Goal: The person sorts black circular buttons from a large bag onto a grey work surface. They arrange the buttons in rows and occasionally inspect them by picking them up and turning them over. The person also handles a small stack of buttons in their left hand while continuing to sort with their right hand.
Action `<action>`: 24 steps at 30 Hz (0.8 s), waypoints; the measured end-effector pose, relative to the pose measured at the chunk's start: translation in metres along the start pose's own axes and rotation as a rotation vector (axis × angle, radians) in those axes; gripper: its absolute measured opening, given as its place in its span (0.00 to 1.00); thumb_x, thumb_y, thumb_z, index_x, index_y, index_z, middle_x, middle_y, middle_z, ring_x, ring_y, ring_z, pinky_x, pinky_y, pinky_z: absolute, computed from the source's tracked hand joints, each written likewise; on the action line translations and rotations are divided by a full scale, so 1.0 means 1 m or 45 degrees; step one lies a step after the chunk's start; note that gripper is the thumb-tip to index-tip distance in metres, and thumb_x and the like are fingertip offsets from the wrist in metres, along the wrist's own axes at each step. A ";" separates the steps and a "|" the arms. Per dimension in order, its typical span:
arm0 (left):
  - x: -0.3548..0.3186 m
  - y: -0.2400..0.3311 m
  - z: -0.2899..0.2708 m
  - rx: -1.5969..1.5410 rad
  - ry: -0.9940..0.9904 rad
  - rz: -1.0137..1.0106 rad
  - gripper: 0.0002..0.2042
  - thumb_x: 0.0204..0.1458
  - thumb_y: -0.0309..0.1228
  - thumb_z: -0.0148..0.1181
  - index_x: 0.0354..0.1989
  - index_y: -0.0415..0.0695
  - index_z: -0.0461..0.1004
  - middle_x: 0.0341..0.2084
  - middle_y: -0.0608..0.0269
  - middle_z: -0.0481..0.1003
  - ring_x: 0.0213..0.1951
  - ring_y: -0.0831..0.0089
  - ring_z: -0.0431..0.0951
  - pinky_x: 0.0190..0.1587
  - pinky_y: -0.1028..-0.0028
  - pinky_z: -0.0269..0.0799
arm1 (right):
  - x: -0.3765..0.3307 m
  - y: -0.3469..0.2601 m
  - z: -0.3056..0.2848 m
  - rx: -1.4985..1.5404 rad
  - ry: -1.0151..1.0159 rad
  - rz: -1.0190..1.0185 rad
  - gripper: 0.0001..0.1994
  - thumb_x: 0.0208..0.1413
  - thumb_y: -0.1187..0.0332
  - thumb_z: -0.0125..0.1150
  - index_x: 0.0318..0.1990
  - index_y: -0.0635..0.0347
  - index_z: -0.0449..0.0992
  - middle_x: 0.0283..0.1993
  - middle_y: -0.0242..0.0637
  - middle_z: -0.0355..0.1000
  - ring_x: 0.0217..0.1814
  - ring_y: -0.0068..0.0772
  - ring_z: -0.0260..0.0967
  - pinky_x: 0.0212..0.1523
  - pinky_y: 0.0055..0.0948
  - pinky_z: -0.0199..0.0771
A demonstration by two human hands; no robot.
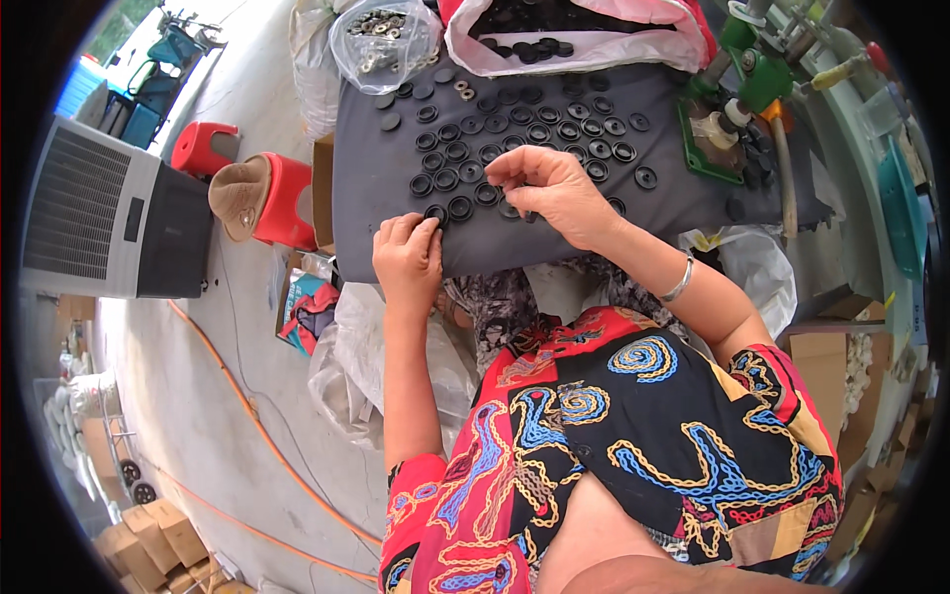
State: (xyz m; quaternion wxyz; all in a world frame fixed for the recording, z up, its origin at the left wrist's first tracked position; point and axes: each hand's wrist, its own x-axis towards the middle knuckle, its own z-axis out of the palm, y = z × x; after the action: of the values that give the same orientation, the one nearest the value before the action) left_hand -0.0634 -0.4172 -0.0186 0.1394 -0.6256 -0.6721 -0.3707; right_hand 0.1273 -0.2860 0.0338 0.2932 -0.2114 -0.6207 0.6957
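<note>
Many round black plastic caps (459, 208) with raised rims lie in loose rows on the dark grey cloth-covered table (376, 238) in front of me. My left hand (408, 255) is at the table's near edge. Its thumb and index finger pinch the rim of a black cap (435, 214) at the near left end of the rows. Over the nearer rows hovers my right hand (560, 194), fingers curled and thumb close to them. What sits between those fingertips, if anything, is too small to make out. A few small metal rings (463, 91) lie toward the far side.
A clear bag of metal rings (384, 49) and a red-and-white sack of black discs (584, 59) border the table's far edge. At right stands a green hand press (737, 119). Red stools (287, 203) and an air cooler (109, 218) stand left; an orange hose (247, 391) crosses the floor.
</note>
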 end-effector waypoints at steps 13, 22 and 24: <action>-0.002 0.087 0.002 -0.849 0.049 -0.456 0.12 0.48 0.20 0.64 0.43 0.38 0.77 0.29 0.59 0.77 0.27 0.76 0.77 0.30 0.77 0.72 | -0.004 0.008 0.014 0.751 0.137 0.244 0.09 0.62 0.73 0.52 0.46 0.63 0.76 0.42 0.34 0.73 0.41 0.21 0.68 0.40 0.22 0.71; -0.003 0.086 0.014 -0.738 0.235 -0.465 0.07 0.51 0.21 0.63 0.38 0.37 0.77 0.30 0.64 0.78 0.30 0.80 0.75 0.35 0.79 0.71 | -0.025 0.007 0.023 0.466 0.167 0.103 0.12 0.63 0.69 0.52 0.50 0.65 0.73 0.45 0.32 0.73 0.49 0.20 0.68 0.52 0.23 0.69; 0.001 0.064 0.006 -0.573 0.295 -0.403 0.06 0.50 0.20 0.63 0.36 0.38 0.77 0.29 0.63 0.77 0.29 0.78 0.75 0.34 0.77 0.72 | -0.031 0.008 0.009 0.383 0.186 0.004 0.12 0.63 0.69 0.52 0.50 0.64 0.73 0.44 0.31 0.73 0.49 0.19 0.68 0.51 0.23 0.69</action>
State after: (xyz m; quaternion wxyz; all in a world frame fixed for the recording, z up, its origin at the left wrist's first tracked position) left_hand -0.0016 -0.4159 -0.0017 0.0133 -0.4817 -0.6419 -0.5964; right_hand 0.1425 -0.3140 0.0246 0.3648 -0.2163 -0.4862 0.7640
